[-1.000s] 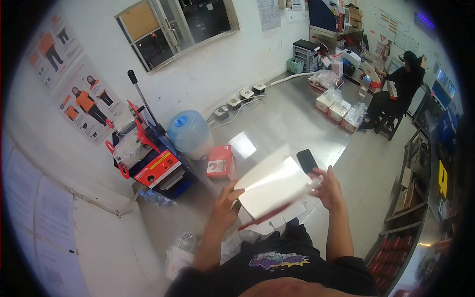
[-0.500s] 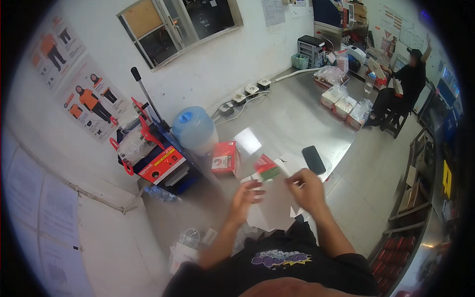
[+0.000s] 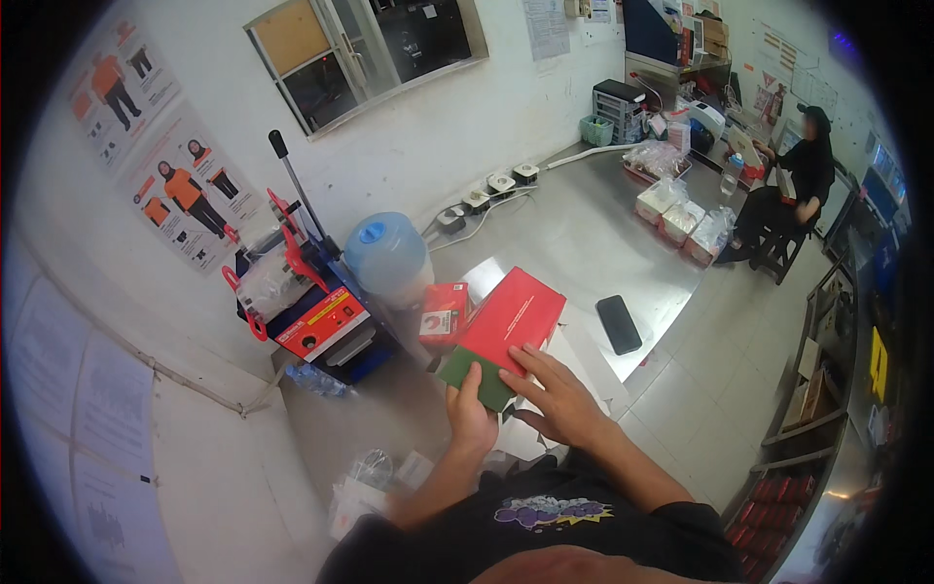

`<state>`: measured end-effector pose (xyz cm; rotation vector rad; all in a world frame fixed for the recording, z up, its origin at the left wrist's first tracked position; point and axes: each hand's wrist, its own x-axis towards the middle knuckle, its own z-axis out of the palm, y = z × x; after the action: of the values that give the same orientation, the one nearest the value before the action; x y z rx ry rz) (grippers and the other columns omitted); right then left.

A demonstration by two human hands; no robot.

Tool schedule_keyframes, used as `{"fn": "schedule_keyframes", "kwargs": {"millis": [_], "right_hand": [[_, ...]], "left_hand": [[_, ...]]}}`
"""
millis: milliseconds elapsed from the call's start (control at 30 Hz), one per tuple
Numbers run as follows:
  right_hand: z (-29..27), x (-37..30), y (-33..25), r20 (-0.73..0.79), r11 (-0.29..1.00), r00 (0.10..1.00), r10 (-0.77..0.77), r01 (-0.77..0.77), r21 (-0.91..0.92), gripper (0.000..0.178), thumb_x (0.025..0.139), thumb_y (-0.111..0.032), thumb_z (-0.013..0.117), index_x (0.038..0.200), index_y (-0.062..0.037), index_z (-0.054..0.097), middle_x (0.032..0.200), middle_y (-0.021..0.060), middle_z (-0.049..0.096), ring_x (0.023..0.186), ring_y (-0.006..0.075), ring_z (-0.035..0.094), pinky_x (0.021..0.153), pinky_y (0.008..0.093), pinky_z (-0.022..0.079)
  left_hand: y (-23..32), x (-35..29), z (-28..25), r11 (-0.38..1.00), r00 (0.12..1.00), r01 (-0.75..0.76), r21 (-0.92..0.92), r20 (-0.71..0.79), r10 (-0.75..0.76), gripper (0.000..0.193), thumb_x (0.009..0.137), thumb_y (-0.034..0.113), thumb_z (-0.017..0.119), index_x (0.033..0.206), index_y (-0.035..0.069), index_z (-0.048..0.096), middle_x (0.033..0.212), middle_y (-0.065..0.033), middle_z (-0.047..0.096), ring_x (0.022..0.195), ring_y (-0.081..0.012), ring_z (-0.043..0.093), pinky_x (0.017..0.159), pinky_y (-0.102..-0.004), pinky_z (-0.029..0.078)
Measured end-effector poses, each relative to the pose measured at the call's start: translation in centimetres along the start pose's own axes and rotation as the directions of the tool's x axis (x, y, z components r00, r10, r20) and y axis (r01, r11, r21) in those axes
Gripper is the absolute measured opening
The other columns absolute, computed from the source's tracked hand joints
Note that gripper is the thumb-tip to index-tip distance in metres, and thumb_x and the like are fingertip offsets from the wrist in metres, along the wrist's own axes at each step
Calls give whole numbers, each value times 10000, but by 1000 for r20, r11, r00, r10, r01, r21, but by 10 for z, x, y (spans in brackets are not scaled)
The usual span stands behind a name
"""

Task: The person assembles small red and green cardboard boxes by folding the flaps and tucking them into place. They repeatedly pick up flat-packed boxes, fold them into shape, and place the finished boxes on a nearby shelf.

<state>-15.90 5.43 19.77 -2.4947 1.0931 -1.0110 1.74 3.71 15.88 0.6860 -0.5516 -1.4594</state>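
Note:
A red cardboard box with a green end is between my hands, tilted above the steel table. My left hand grips the green end, thumb on its face and the other fingers hidden underneath. On the red face near the green edge lie the fingers of my right hand, its thumb lower by the near side. White flat card shows below my hands, partly covered by them. A smaller red box stands just left of the held one.
Right of the box lies a black phone. A blue-lidded water jug and a red-and-blue lever sealing machine stand at the left. Bagged boxes line the far table edge. A person in black sits on a stool there.
The card that my hands held with its white side showing now appears as a formed red and green box. My right hand has moved left onto it. The seated person's raised arm has come down.

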Motion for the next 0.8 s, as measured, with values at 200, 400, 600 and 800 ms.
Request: {"fn": "schedule_keyframes", "kwargs": {"millis": [200,400,600,800], "right_hand": [[6,1,7,-142,974,990,-10,41,224,779,765,-66,821,1480,-88,513,1558,172,447,1427,374,445,1156,446,416],[30,-10,16,-300,629,883,361,7,777,692,862,-80,775,1498,-39,504,1472,239,541,1325,349,578,1097,384,464],[5,9,5,-364,984,922,134,-81,156,466,840,-60,790,1295,-49,690,1441,198,550,1213,327,626,1050,416,493],[-5,2,19,-230,935,967,113,-25,354,395,747,-76,867,1117,-32,736,1309,152,603,1213,340,620,978,409,540]], "left_hand": [[19,-2,16,992,993,11,-128,119,4,358,1056,150,544,1397,51,494,1300,-116,628,1157,-249,653,1002,-416,545],[12,3,15,991,964,-132,-31,228,136,246,1062,71,529,1299,30,578,1159,-106,679,1107,-228,670,1006,-403,547],[-1,0,19,995,971,-53,83,239,32,300,1063,98,533,1341,-16,540,1254,-107,652,1116,-217,667,942,-376,566],[7,10,8,988,954,81,134,277,-116,251,1079,108,501,1302,8,561,1260,-117,642,1143,-217,649,1000,-403,543]]}}
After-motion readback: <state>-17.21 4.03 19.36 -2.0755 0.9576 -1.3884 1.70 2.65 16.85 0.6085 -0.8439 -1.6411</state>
